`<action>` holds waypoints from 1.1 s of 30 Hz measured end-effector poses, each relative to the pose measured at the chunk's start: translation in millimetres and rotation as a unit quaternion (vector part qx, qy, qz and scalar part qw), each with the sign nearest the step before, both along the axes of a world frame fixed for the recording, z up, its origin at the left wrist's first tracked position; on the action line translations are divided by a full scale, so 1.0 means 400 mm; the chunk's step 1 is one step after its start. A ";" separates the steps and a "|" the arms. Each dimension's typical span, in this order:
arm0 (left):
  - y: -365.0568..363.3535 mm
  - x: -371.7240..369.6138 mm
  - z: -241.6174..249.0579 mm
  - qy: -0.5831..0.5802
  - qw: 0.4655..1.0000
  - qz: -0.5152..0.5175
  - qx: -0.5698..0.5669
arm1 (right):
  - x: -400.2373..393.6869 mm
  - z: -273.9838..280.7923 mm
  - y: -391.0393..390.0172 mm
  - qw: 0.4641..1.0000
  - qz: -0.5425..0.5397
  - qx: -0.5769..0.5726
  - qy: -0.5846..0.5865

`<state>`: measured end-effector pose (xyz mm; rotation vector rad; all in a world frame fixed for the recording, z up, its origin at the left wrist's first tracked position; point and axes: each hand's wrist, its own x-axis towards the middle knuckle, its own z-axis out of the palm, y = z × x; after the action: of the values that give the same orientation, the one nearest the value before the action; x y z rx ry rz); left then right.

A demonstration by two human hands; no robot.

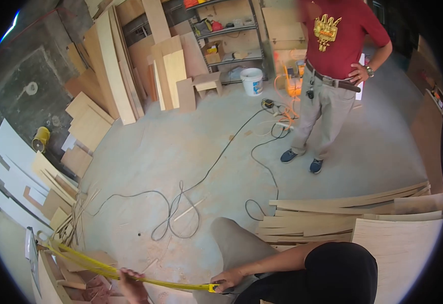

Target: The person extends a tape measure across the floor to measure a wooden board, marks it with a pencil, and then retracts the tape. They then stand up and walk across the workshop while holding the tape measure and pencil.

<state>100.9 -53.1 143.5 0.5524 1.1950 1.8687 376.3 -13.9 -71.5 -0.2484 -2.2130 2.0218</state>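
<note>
My right hand [227,281] grips the case of a yellow tape measure [213,288] at the bottom centre, in front of my bent knee [236,243]. From the case, the yellow blade [173,283] runs out to the left and up toward white and wooden pieces at the lower left edge. My left hand [134,288] has its fingers closed on the blade partway along; the hand is slightly blurred. Below the blade lie wood offcuts [74,276]. Where the blade's far end rests is hard to make out.
Another person [328,76] in a red shirt stands at the right, hand on hip. Black cable [221,157] loops across the floor. Stacked wood strips [323,218] lie at right. Boards [115,66] lean on the back wall near shelves [231,30] and a white bucket [252,82].
</note>
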 end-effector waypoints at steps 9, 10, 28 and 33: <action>-0.109 -0.137 0.250 0.076 0.989 0.072 0.106 | 0.028 0.037 0.042 0.982 0.132 0.107 -0.077; -0.101 -0.124 0.257 0.082 0.989 0.067 0.105 | 0.024 0.045 0.039 0.983 0.132 0.110 -0.067; 0.141 0.155 -0.136 0.041 0.972 -0.106 -0.205 | 0.036 0.027 0.039 0.994 0.048 0.057 -0.082; 0.126 0.132 -0.144 0.028 0.978 -0.096 -0.185 | 0.028 0.012 0.041 0.997 0.060 0.031 -0.021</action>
<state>153.6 -2.6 85.8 0.4931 1.4314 1.4328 387.5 2.3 -66.9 -0.1549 -2.3651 2.0204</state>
